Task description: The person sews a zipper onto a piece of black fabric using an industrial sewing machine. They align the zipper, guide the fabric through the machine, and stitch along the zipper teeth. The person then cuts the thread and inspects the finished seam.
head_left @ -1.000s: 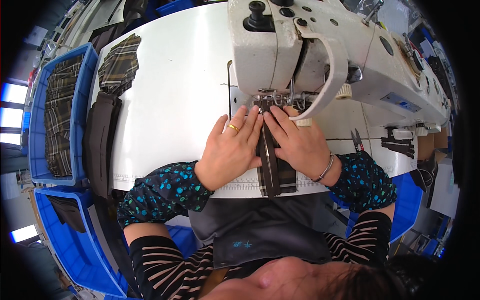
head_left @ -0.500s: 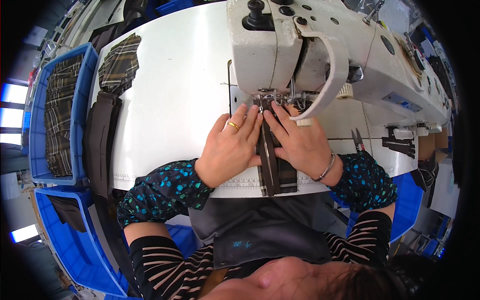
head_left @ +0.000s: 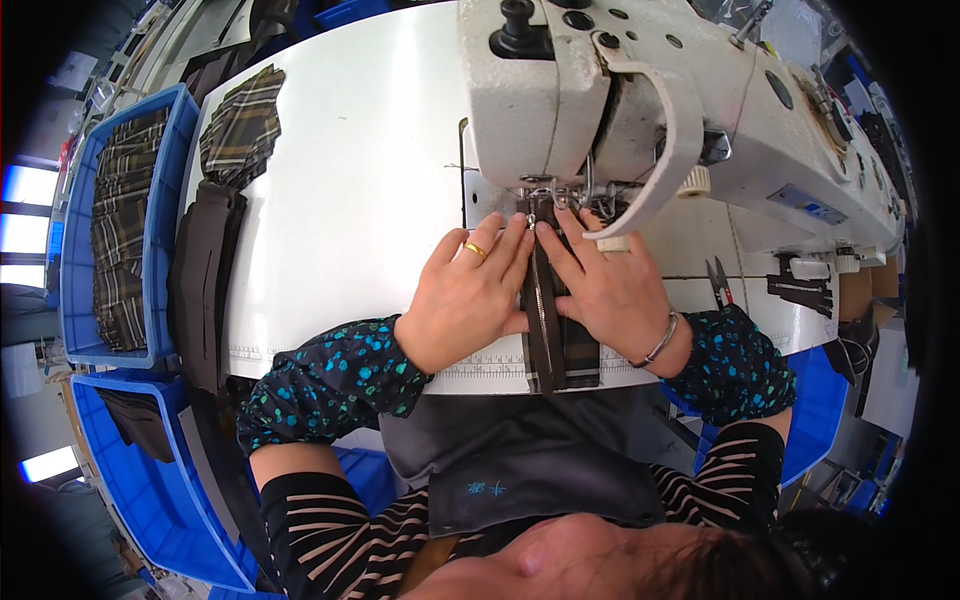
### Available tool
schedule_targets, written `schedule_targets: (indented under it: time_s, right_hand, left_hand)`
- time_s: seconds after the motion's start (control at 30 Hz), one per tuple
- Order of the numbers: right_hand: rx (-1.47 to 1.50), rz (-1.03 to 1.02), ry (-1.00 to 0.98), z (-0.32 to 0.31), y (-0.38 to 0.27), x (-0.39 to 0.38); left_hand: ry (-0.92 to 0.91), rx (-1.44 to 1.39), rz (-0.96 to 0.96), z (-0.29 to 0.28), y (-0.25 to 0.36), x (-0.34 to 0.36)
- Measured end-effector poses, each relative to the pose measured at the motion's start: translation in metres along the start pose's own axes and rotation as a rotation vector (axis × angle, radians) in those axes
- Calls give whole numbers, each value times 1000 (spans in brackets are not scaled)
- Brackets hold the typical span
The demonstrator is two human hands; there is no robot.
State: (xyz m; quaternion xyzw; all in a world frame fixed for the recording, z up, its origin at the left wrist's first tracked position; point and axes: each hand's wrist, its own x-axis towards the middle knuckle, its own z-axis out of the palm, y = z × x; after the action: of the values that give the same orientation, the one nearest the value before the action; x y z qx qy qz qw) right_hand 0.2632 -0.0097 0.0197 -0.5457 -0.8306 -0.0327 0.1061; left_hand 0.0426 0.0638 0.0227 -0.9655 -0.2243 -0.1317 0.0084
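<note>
A dark brown zipper (head_left: pixel 541 320) with metal teeth lies lengthwise over a piece of plaid fabric (head_left: pixel 580 352), its far end close under the presser foot of a white sewing machine (head_left: pixel 700 120). Along the zipper's left side my left hand (head_left: pixel 468 285) rests flat, fingers stretched toward the needle area and fingertips by the zipper pull (head_left: pixel 531 221). My right hand (head_left: pixel 615 295) presses down on the other side, fingers spread over tape and fabric. Its fingertips come close to the presser foot. The needle itself cannot be made out.
Thread snips (head_left: pixel 719 283) lie right of my right hand, with a short dark zipper piece (head_left: pixel 800 292) beyond. At left are plaid pieces (head_left: pixel 242 125), folded dark fabric (head_left: pixel 205 285), a blue bin (head_left: pixel 158 240) of plaid fabric and a lower blue bin (head_left: pixel 150 490). A ruler strip (head_left: pixel 470 371) edges the table.
The whole view has shifted slightly. Both hands stay flat by the zipper, with only a very small move to the right.
</note>
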Motion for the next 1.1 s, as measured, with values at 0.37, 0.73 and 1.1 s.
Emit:
schedule_targets:
  time_s: [0.37, 0.73, 1.1]
  right_hand:
    - [-31, 10, -16, -2, 6, 1]
    - [-45, -23, 15, -6, 10, 6]
    - [98, -221, 169, -15, -28, -60]
  left_hand:
    - [75, -44, 3, 1, -7, 13]
    - [80, 2, -17, 4, -6, 14]
    - [165, 40, 217, -7, 39, -35]
